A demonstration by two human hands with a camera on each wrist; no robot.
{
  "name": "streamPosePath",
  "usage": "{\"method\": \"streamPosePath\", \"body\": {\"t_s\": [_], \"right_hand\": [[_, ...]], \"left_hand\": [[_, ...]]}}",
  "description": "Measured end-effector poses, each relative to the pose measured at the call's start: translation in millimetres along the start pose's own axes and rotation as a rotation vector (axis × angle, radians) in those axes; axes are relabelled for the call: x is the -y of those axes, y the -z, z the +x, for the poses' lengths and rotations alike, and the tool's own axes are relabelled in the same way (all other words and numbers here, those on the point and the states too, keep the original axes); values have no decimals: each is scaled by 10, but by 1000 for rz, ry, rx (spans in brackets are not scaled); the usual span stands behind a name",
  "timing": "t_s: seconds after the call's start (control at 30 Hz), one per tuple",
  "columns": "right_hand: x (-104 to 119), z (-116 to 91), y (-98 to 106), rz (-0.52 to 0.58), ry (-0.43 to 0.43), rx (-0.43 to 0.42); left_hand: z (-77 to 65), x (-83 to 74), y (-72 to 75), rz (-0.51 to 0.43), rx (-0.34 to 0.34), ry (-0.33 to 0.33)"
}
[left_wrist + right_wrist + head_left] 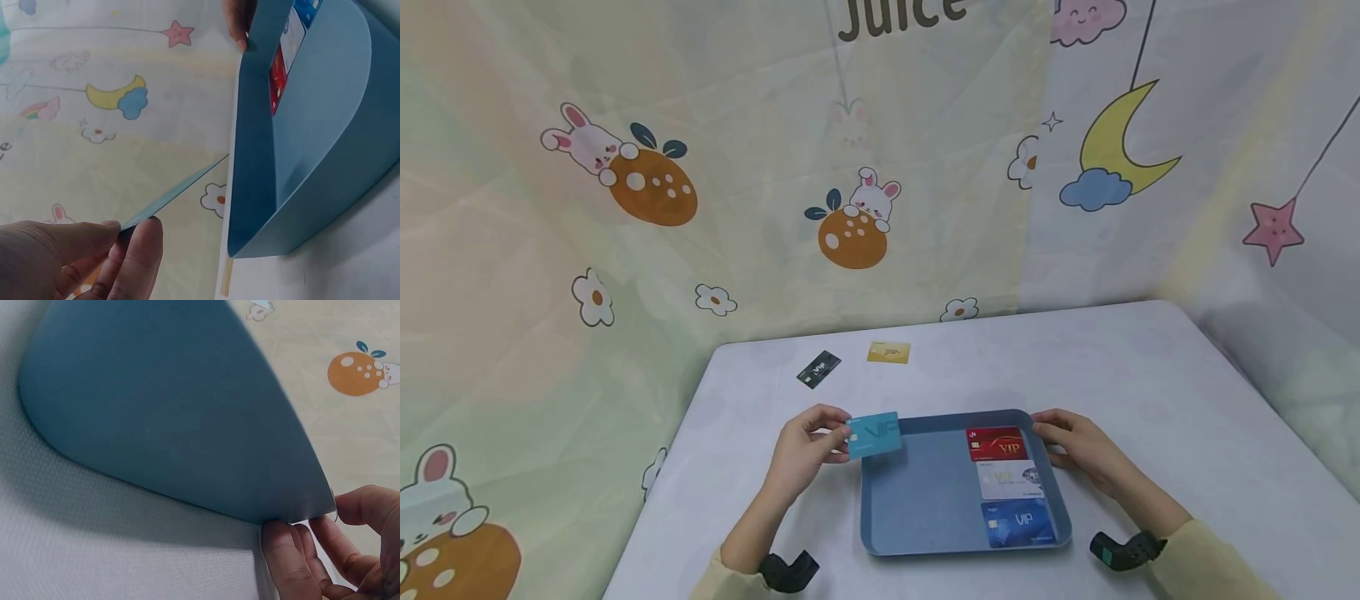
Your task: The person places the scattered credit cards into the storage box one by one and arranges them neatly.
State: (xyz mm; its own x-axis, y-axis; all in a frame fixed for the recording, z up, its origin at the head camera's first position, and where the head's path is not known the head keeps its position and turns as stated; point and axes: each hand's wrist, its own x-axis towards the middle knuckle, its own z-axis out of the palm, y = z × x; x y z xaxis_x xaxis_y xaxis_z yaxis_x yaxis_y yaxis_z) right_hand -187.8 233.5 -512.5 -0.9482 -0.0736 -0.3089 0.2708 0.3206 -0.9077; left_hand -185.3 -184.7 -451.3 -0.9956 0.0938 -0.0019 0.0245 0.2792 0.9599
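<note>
My left hand (808, 442) pinches a light blue VIP card (874, 435) by its left edge, between thumb and fingers. The card overlaps the far left corner of a blue tray (917, 542) in the head view; the left wrist view shows it nearly edge-on. My right hand (1086, 450) holds the tray's far right corner, its fingertips around the corner from outside. Along the tray's right side lie a red VIP card (996, 444), a white card (1010, 481) and a dark blue VIP card (1018, 524), in a column.
Behind the tray, a black Vip card (818, 369) and a gold card (888, 352) lie on the white table (1112, 367). A printed cloth (760, 208) with rabbits and flowers hangs behind the table. Each wrist wears a black device (790, 572).
</note>
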Motion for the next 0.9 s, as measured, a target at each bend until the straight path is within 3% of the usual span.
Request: {"method": "streamPosePath", "body": {"t_s": [0.23, 0.9], "right_hand": [[7, 5, 4, -1, -5, -1], [14, -3, -11, -12, -5, -3]], "left_hand": [[-60, -18, -63, 12, 20, 10], [-147, 8, -221, 4, 162, 33]]}}
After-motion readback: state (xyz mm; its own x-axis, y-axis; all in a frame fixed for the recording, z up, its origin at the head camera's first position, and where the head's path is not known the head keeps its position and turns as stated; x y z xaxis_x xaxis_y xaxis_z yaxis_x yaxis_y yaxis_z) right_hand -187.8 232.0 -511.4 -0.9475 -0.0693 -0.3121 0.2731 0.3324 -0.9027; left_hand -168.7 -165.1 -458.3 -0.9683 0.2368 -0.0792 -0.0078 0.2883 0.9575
